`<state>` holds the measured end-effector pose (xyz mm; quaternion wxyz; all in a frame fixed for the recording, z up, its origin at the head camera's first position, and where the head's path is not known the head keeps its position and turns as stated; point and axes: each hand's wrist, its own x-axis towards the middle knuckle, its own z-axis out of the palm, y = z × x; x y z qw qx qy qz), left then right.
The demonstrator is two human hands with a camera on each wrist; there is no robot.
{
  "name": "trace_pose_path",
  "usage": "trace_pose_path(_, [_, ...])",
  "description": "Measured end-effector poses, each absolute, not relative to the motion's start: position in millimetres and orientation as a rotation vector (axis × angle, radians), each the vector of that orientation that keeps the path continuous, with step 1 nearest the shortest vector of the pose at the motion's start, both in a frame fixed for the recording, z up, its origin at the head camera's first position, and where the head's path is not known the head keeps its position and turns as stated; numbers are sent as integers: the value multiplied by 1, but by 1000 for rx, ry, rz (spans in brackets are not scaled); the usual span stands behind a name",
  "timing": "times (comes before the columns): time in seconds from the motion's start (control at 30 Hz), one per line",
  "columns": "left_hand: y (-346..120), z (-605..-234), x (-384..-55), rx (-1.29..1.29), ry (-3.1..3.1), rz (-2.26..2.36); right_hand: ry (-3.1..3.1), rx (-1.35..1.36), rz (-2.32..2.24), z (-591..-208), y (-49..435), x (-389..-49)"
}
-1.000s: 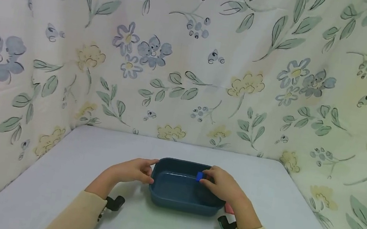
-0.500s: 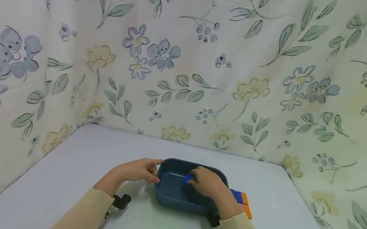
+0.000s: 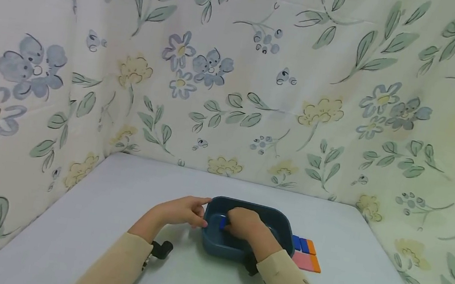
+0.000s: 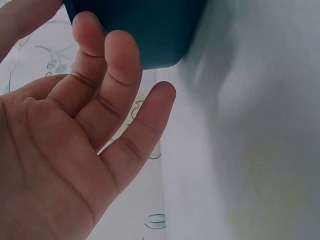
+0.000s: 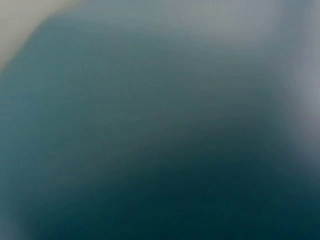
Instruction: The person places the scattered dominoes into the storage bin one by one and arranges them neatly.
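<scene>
A dark blue rectangular plastic bin stands on the white table. My right hand reaches into it and pinches a small blue block, mostly covered by the fingers. At the bin's left side, my left hand touches the rim with the index finger stretched out and the thumb lower down. Its other fingers are loosely bent beside the outer wall in the left wrist view, where the bin shows above the palm. The right wrist view is blurred, filled by the bin's dark teal surface.
Right of the bin lie flat coloured pieces set close together: blue pieces, a pink piece and orange pieces. A floral curtain hangs behind and beside the white table.
My right hand has moved left and deeper into the bin with the blue block, uncovering the coloured pieces at right. The left hand stays at the rim. The head view has shifted slightly.
</scene>
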<state>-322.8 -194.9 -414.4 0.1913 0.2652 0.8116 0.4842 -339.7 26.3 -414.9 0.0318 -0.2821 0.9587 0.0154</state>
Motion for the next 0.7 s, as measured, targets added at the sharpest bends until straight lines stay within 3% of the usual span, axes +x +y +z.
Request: trace_pose_path(0.7, [-192,-414,-322,709,2285,1359,2974,-909,-18,-424,11,-346])
